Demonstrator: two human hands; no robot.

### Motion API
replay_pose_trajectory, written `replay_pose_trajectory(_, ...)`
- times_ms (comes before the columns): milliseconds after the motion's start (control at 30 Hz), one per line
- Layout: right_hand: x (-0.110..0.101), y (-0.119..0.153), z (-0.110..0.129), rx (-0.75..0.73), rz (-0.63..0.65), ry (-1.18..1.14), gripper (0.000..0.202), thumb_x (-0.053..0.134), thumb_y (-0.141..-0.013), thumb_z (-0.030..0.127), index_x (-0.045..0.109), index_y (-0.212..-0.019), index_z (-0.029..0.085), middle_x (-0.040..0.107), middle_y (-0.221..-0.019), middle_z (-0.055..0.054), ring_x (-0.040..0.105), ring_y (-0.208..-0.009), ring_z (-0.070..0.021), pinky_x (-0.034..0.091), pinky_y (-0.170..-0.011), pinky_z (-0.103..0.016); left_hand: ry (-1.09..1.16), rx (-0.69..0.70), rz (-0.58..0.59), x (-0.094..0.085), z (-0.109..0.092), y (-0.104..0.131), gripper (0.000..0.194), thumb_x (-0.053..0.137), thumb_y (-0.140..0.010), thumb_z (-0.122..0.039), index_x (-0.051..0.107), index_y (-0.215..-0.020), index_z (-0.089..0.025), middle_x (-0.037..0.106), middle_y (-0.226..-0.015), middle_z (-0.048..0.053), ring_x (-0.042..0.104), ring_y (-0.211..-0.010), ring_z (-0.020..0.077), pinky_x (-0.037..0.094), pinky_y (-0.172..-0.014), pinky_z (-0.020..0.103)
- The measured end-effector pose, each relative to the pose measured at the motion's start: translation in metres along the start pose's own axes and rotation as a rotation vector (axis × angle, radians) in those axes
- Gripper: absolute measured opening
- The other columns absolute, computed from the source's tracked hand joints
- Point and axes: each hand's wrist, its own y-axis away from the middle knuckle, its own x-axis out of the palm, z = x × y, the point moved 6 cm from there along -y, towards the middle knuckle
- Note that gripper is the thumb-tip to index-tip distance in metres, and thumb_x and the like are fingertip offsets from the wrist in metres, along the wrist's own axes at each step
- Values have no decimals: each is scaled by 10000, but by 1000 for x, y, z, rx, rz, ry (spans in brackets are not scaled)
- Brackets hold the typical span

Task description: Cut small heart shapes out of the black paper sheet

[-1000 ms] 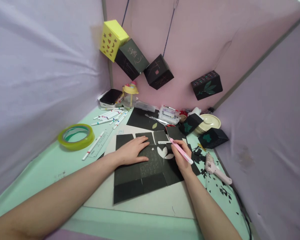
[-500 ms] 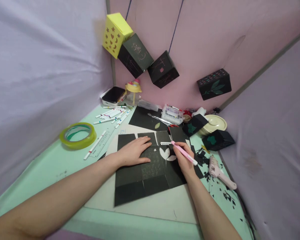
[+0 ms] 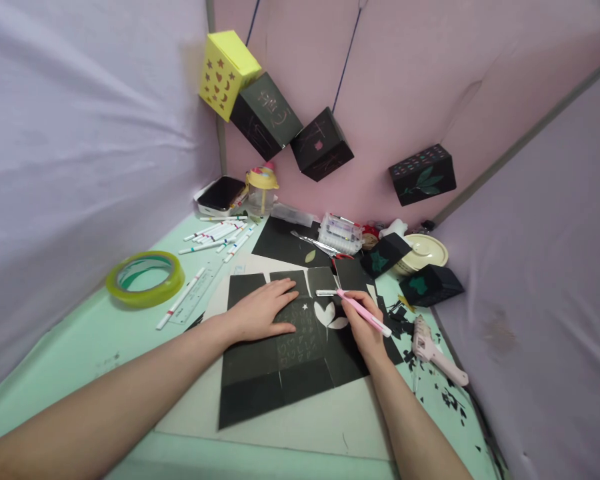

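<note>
A black paper sheet [image 3: 255,393] with crease lines, faint writing, a small star-shaped hole and leaf-shaped cutouts lies on a pale board [image 3: 340,427]. My left hand [image 3: 264,310] rests flat on its upper left part, fingers spread. My right hand [image 3: 364,323] is closed around a pink pen-like tool [image 3: 363,312], held over the sheet's right side near the leaf cutouts. The tool's silvery end points left, just above the cutouts. Whether its tip touches the paper I cannot tell.
Yellow-green tape [image 3: 145,279], white markers [image 3: 215,233] and a clear ruler [image 3: 197,293] are on the left. Scissors [image 3: 323,245] and a clear case [image 3: 340,233] stand behind. A glue gun [image 3: 437,353] and black scraps lie right. Paper boxes [image 3: 323,143] hang above.
The whole view has shifted slightly, so things appear a little lower and further left. Both hands keep nearly the same places on the sheet.
</note>
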Motion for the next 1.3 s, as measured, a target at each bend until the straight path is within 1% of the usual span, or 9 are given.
replay_pose_trajectory(233,1,0,0,7,11,-11,141,672,-787,308,686,-882,205,701,-852,-34,613,-731,-172,485,-646,-275,2,-5,5,0,0,1,738,561,-846,-629,453,-1401,-153,328,-1528,146,318,-1409,295,287,-1137,412)
replay_pose_trajectory(400,2,-1,-2,10,15,-23,143,665,-792,311,683,-885,205,705,-884,-41,627,-768,-180,494,-672,-284,9,-6,1,-1,0,1,740,571,-843,-622,456,-1399,-148,329,-1526,148,315,-1411,297,289,-1138,417)
replay_pose_trajectory(633,1,0,0,16,12,-17,138,671,-781,308,685,-870,203,702,-875,-41,629,-774,-181,494,-687,-288,16,-6,-5,-1,0,1,748,574,-839,-625,453,-1403,-150,325,-1528,148,321,-1407,304,300,-1135,424)
replay_pose_trajectory(867,1,-1,1,19,16,-5,143,670,-777,314,683,-865,202,700,-866,-43,628,-769,-186,495,-683,-290,24,-9,0,1,1,1,750,568,-842,-629,452,-1406,-147,324,-1530,146,312,-1412,301,284,-1143,416)
replay_pose_trajectory(1300,0,-1,-2,20,25,2,146,663,-787,316,679,-878,202,703,-881,-49,632,-782,-195,497,-684,-304,38,-4,-5,-1,0,1,732,559,-847,-630,461,-1393,-153,323,-1529,149,314,-1410,306,289,-1138,430)
